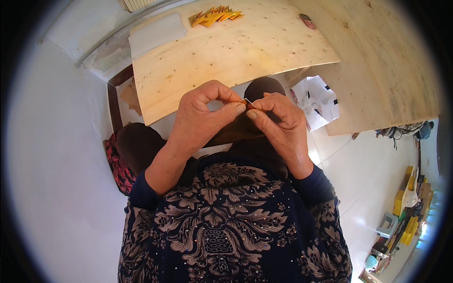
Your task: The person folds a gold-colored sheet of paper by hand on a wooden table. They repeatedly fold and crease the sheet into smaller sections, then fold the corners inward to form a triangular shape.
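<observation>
Above my lap, just off the table's near edge, my left hand (204, 109) and my right hand (281, 121) meet. Thumb and forefinger of each are pinched on a small orange-gold folded piece (249, 103) with a thin white edge. It looks like paper or card, and my fingertips cover most of it. Farther off, a row of overlapping orange-gold folded pieces (215, 17) of similar colour lies at the far side of the table.
The pale plywood table (226, 52) bears a grey-white sheet (158, 35) at far left and a red mobile phone (307, 21) at far right. A white bag (317, 104) stands beside my right knee. Yellow boxes (409, 230) and a grey stool (387, 224) are at far right.
</observation>
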Demonstrator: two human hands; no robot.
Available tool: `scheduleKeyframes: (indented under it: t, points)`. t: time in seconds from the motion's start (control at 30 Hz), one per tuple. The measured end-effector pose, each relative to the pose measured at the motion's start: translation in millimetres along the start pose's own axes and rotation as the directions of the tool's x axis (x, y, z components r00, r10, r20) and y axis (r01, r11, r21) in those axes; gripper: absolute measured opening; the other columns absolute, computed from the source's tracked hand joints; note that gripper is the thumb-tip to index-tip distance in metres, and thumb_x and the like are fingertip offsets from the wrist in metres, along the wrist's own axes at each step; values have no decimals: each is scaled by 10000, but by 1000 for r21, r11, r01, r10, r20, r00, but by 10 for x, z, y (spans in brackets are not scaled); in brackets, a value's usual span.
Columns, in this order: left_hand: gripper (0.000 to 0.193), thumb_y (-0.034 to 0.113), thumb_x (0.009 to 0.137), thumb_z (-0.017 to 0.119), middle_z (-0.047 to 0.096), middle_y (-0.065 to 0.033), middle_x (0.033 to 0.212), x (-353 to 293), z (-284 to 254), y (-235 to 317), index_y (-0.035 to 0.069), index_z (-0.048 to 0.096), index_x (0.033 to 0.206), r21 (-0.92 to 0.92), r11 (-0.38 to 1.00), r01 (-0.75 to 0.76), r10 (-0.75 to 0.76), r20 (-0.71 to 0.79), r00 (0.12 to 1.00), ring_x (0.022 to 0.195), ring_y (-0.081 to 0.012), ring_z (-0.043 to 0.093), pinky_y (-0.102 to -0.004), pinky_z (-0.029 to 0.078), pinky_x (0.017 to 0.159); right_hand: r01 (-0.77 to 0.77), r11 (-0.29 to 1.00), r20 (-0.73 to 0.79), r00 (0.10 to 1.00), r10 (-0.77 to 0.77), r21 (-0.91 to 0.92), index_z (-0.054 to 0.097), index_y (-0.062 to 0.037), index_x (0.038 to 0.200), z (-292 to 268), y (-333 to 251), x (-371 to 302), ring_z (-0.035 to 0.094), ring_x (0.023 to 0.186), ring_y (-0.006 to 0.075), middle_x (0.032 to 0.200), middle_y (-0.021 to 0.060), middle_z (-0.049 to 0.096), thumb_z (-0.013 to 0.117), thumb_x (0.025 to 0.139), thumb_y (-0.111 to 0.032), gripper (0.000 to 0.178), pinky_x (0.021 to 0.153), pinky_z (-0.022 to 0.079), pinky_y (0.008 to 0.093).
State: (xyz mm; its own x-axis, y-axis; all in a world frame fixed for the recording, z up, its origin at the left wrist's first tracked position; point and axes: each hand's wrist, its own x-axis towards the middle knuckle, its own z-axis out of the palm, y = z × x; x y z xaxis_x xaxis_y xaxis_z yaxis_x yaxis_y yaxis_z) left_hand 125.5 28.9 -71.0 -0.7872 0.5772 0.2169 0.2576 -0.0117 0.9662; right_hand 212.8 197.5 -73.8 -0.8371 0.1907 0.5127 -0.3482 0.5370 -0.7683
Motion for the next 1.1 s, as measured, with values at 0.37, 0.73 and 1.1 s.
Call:
scheduleKeyframes:
  t: [0.37, 0.73, 1.1]
  points:
    - [91, -26, 856, 683, 625, 4, 898, 5, -97, -72, 16, 650, 930, -270, 957, -105, 82, -93, 992, 837, -63, 560, -200, 449, 755, -288, 939, 104, 956, 273, 187, 672, -17, 841, -114, 102, -54, 589, 709, 147, 773, 54, 633, 816, 749, -81, 182, 614, 455, 278]
    - [105, -34, 867, 661, 628, -11, 942, 0, -94, -181, 22, 645, 954, -417, 892, -172, 112, -164, 980, 881, -81, 552, -223, 436, 839, -300, 886, -4, 947, 321, 353, 703, 9, 988, -108, 73, -125, 583, 837, 96, 910, 32, 635, 756, 853, -116, 191, 761, 467, 229]
    - [111, -27, 867, 665, 642, -7, 913, 13, -92, -200, 20, 653, 967, -471, 870, -147, 47, -216, 975, 839, -77, 567, -213, 451, 805, -250, 886, -29, 959, 283, 390, 697, 28, 1010, -127, 103, -191, 571, 887, 120, 930, 43, 637, 631, 957, -126, 176, 793, 454, 247]
